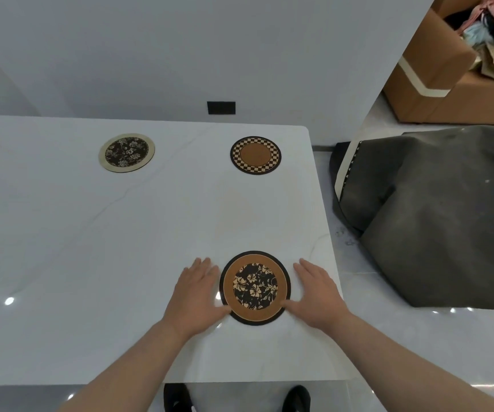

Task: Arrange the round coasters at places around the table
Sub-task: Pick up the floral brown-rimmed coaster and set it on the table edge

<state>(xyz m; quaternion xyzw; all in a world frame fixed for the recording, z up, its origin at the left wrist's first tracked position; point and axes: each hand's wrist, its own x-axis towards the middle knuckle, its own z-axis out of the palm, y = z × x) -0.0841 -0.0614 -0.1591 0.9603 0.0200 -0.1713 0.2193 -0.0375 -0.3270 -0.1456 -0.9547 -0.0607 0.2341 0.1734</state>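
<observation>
Left hand (193,295) and right hand (318,295) are lying flat, fingers spread, flanking the round brown floral-centred coaster (255,288) on the white table (91,233); thumbs probably touching its rim, gripping nothing.

Both your bare forearms reach forward from the bottom edge, angling inward toward each other. Your left hand (195,295) lies palm down, fingers together and pointing ahead, thumb stretched out to the right. Your right hand (318,295) mirrors it: flat, fingers extended, thumb stretched left. Neither hand grips anything; both are spread wide and level, wrists straight.
</observation>
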